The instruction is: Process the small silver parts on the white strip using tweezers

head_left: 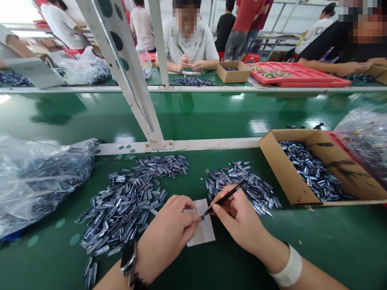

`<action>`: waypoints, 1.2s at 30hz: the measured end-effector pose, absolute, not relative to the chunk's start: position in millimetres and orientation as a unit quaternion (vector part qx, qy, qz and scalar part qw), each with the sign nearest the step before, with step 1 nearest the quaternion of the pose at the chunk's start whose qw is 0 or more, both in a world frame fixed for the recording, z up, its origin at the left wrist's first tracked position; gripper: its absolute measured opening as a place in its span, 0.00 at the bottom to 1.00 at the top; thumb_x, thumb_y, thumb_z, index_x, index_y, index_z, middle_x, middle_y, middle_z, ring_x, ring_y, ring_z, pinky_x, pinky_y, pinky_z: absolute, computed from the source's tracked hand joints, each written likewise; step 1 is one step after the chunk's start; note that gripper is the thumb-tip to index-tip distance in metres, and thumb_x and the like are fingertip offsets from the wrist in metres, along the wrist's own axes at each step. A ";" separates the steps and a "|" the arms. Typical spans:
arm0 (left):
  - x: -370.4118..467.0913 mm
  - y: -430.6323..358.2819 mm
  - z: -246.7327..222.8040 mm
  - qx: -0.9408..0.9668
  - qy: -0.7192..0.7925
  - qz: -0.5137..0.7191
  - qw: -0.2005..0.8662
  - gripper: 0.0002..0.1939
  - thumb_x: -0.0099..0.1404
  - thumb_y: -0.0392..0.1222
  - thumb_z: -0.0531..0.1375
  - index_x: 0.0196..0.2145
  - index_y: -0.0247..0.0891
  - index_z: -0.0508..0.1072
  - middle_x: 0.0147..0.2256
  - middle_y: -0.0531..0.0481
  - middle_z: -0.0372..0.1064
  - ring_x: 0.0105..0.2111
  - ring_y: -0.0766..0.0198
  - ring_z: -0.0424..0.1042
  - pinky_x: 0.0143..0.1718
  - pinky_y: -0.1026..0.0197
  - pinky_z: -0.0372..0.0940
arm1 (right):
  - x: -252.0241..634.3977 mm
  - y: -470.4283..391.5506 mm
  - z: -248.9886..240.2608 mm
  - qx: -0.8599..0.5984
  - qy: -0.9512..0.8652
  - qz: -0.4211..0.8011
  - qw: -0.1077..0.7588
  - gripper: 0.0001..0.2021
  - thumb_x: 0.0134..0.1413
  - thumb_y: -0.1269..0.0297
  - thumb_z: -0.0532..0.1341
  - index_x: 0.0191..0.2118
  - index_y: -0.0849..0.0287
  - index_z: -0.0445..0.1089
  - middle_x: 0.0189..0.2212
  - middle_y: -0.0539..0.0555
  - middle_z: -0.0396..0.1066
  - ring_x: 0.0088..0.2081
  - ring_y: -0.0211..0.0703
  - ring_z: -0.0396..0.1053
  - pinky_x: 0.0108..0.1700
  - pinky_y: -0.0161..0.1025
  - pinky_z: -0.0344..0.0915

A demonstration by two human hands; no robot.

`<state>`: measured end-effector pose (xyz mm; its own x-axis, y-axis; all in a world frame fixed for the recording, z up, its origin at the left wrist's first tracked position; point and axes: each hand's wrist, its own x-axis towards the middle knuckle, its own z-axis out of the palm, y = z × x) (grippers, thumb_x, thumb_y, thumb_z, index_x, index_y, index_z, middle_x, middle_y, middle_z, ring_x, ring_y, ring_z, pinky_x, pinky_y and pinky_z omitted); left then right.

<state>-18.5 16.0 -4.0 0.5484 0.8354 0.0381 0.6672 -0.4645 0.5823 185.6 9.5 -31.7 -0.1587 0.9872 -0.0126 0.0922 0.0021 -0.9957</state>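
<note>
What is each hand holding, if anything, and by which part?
Right hand: a slim black tool, held along its shaft, behind the tip. Left hand: a small dark piece at the fingertips; which part is pinched cannot be told.

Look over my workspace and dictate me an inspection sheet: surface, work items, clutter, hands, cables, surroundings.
Surface: green table, with small loose specks.
Work items: left pile and right pile of small dark plastic pieces; white paper between the hands.
Clutter: cardboard box holding more pieces, right; clear plastic bag, left; another bag, far right.
Hands: left hand pinches a tiny dark piece above the paper; right hand holds a slim black tool, its tip there.
Cables: nothing seen.
Surroundings: white post ahead; people working beyond.
</note>
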 end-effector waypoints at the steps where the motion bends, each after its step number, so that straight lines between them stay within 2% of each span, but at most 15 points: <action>1: -17.9 15.4 -3.3 0.841 0.447 0.161 0.259 0.12 0.63 0.28 0.58 0.34 0.43 0.77 0.38 0.50 0.68 0.41 0.59 0.68 0.43 0.58 0.67 | 185.5 9.2 -31.7 -0.480 -0.555 0.516 0.442 0.07 0.62 0.66 0.58 0.41 0.52 0.58 0.35 0.51 0.67 0.36 0.44 0.73 0.40 0.45 0.74; 6: -13.7 13.1 -0.9 0.822 0.454 0.187 0.287 0.13 0.60 0.26 0.58 0.32 0.42 0.77 0.35 0.51 0.69 0.38 0.61 0.69 0.40 0.60 0.68 | 184.4 7.6 -30.7 -0.476 -0.570 0.504 0.441 0.06 0.63 0.64 0.58 0.41 0.52 0.58 0.34 0.51 0.67 0.33 0.43 0.73 0.37 0.43 0.75; 8: -16.4 15.4 -0.3 0.808 0.470 0.210 0.285 0.11 0.59 0.27 0.57 0.31 0.42 0.76 0.34 0.51 0.69 0.36 0.62 0.70 0.39 0.61 0.68 | 184.7 8.9 -28.7 -0.484 -0.564 0.477 0.469 0.07 0.63 0.62 0.59 0.40 0.52 0.58 0.32 0.51 0.68 0.31 0.42 0.74 0.34 0.42 0.75; 13: -43.4 31.3 -0.1 0.771 0.587 0.214 0.123 0.08 0.63 0.36 0.56 0.33 0.39 0.76 0.34 0.48 0.70 0.37 0.57 0.72 0.43 0.54 0.69 | 190.6 18.3 -20.1 -0.550 -0.487 0.335 0.590 0.13 0.58 0.57 0.64 0.40 0.52 0.59 0.33 0.51 0.70 0.28 0.41 0.75 0.33 0.41 0.76; 17: -61.9 39.4 -0.3 0.756 0.638 0.138 0.057 0.09 0.63 0.39 0.57 0.35 0.39 0.78 0.35 0.47 0.72 0.37 0.52 0.72 0.41 0.48 0.67 | 193.2 21.5 -20.2 -0.540 -0.477 0.330 0.610 0.14 0.57 0.57 0.66 0.39 0.52 0.60 0.33 0.50 0.72 0.28 0.41 0.76 0.34 0.41 0.76; 22: -59.9 38.0 2.9 0.787 0.606 0.105 0.046 0.12 0.67 0.38 0.53 0.34 0.40 0.78 0.35 0.48 0.74 0.37 0.53 0.72 0.41 0.48 0.66 | 188.7 17.8 -28.1 -0.513 -0.495 0.365 0.599 0.12 0.59 0.58 0.65 0.41 0.50 0.60 0.35 0.50 0.71 0.31 0.40 0.76 0.36 0.39 0.76; 29: -52.9 34.4 3.4 0.801 0.570 0.185 0.002 0.13 0.68 0.39 0.51 0.33 0.40 0.76 0.38 0.45 0.73 0.41 0.50 0.70 0.42 0.47 0.64 | 187.2 8.0 -29.6 -0.463 -0.548 0.456 0.527 0.07 0.64 0.60 0.60 0.43 0.50 0.60 0.36 0.51 0.70 0.35 0.42 0.75 0.37 0.40 0.75; 31: -48.3 32.2 3.0 0.811 0.545 0.212 0.034 0.13 0.69 0.39 0.51 0.34 0.39 0.76 0.38 0.45 0.73 0.40 0.52 0.69 0.42 0.48 0.64 | 187.5 4.2 -28.8 -0.435 -0.571 0.493 0.492 0.06 0.65 0.61 0.58 0.44 0.50 0.59 0.37 0.51 0.69 0.36 0.42 0.73 0.38 0.41 0.74; 34: -37.6 26.8 2.8 0.826 0.495 0.234 0.136 0.15 0.71 0.35 0.48 0.44 0.38 0.74 0.36 0.47 0.72 0.37 0.58 0.70 0.42 0.52 0.66 | 187.8 0.8 -28.1 -0.430 -0.596 0.516 0.440 0.04 0.66 0.64 0.56 0.43 0.50 0.59 0.36 0.51 0.67 0.36 0.42 0.71 0.39 0.42 0.72; 36: -30.0 22.3 2.5 0.827 0.471 0.234 0.198 0.15 0.71 0.33 0.48 0.47 0.40 0.73 0.36 0.48 0.71 0.37 0.59 0.69 0.40 0.55 0.66 | 188.1 0.6 -28.5 -0.437 -0.606 0.521 0.412 0.03 0.66 0.65 0.55 0.43 0.51 0.59 0.37 0.51 0.66 0.35 0.43 0.70 0.39 0.43 0.71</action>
